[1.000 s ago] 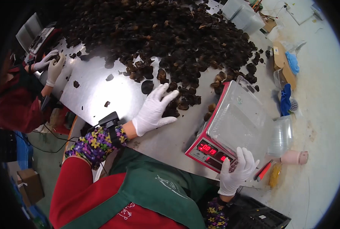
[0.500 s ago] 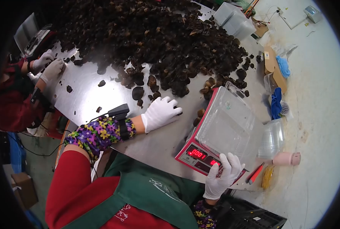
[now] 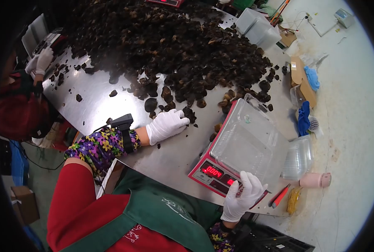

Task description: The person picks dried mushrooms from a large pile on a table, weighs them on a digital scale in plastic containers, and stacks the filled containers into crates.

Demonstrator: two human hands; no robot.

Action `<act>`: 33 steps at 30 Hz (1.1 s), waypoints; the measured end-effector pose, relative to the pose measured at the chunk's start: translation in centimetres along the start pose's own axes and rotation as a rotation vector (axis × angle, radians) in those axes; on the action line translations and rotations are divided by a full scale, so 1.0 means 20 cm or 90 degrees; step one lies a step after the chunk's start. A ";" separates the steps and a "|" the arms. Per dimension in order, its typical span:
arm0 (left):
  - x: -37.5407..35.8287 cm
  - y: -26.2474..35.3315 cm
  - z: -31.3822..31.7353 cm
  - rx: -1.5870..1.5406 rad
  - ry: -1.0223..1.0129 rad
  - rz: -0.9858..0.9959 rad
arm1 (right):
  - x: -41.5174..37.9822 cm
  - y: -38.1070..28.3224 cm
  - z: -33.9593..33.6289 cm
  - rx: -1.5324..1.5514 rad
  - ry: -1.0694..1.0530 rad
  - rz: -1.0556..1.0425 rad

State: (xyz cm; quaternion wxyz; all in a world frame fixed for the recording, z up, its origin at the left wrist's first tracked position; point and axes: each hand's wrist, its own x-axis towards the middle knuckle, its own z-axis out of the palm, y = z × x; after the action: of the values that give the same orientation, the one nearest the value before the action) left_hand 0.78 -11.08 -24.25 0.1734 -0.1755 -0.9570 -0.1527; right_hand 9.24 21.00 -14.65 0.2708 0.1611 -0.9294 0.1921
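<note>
Curling inward to the left of the red scale [image 3: 200, 176], the gloved fingers of the left hand [image 3: 166, 125] met a crinkled dark clump [image 3: 189, 115] at their tips; whether they gripped it could not be told. The right hand [image 3: 243, 197] had its fingers spread and loosely bent over the near right corner of the scale, with nothing seen in them; contact with its keys was unclear.

On the scale lay a clear container [image 3: 247, 140], thin, glossy and ribbed, with no dark piece showing inside. By that, the work looked barely begun: the bulk of the pieces lay outside the container, in a broad heap [image 3: 166, 50] beyond the scale and to its left, with strays near its left edge.

The pieces were dark brown to black, ruffled and cupped, some paler tan. Under them the tabletop [image 3: 170, 157] was smooth, shiny metal. To the right of the scale stood ribbed clear containers [image 3: 298, 157] and a pink cylinder [image 3: 315, 180]. Far left of the scale, a co-worker's gloved hand [image 3: 44, 61] was near the table's edge.
</note>
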 end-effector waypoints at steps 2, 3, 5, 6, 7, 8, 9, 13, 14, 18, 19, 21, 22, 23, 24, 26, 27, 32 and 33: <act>0.04 0.03 -0.03 -0.072 0.076 -0.013 | 0.00 0.00 0.01 0.001 -0.004 0.013; 0.07 0.06 -0.05 -0.146 0.148 -0.028 | -0.01 -0.01 0.02 0.002 -0.011 0.027; 0.18 0.22 -0.19 -0.189 0.237 -0.028 | -0.02 0.00 0.03 -0.011 -0.011 0.017; 0.23 0.31 -0.26 -0.216 0.257 -0.023 | -0.03 0.01 0.03 -0.021 -0.012 0.004; 0.29 0.39 -0.32 -0.234 0.272 -0.001 | -0.03 0.00 0.04 -0.016 -0.014 -0.003; 0.33 0.47 -0.36 -0.249 0.294 0.044 | -0.03 -0.01 0.04 -0.035 -0.011 -0.007; 0.38 0.54 -0.38 -0.258 0.303 0.089 | -0.02 -0.02 0.05 -0.056 -0.005 -0.010; 0.55 0.77 -0.29 -0.213 0.142 0.156 | 0.00 -0.08 0.04 -0.042 -0.002 0.000; 0.57 0.79 -0.28 -0.213 0.145 0.157 | 0.00 -0.08 0.04 -0.041 -0.002 -0.004; 0.60 0.80 -0.24 -0.219 0.056 0.217 | -0.01 -0.07 0.05 -0.031 0.007 -0.009; 0.60 0.79 -0.24 -0.283 0.140 0.238 | -0.01 -0.07 0.05 -0.032 0.005 -0.006; 0.63 0.74 -0.27 -0.390 0.152 0.238 | -0.01 -0.07 0.04 -0.030 -0.002 -0.007; 0.66 0.69 -0.28 -0.496 0.167 0.237 | 0.00 -0.07 0.04 -0.030 -0.002 -0.004; 0.69 0.62 -0.27 -0.483 0.220 0.231 | 0.00 -0.07 0.03 -0.020 -0.004 -0.001; 0.70 0.54 -0.24 -0.471 0.189 0.166 | 0.01 -0.08 0.02 -0.009 -0.005 0.001; 0.73 0.38 -0.20 -0.474 0.087 0.043 | 0.01 -0.08 0.00 0.005 -0.005 0.017; 0.73 0.33 -0.20 -0.488 0.019 -0.019 | 0.01 -0.08 0.00 0.021 -0.008 0.026; 0.65 0.38 -0.18 -0.374 0.137 0.131 | 0.00 -0.05 0.00 0.025 -0.012 0.035; 0.67 0.33 -0.18 -0.360 0.221 0.111 | 0.00 -0.04 0.00 0.026 -0.016 0.035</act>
State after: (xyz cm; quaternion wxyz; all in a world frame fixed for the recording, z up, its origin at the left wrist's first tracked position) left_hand -7.36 -2.58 -14.40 0.2907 -0.2691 -0.8144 -0.4241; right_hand 9.58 20.37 -14.47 0.2507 0.1436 -0.9326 0.2165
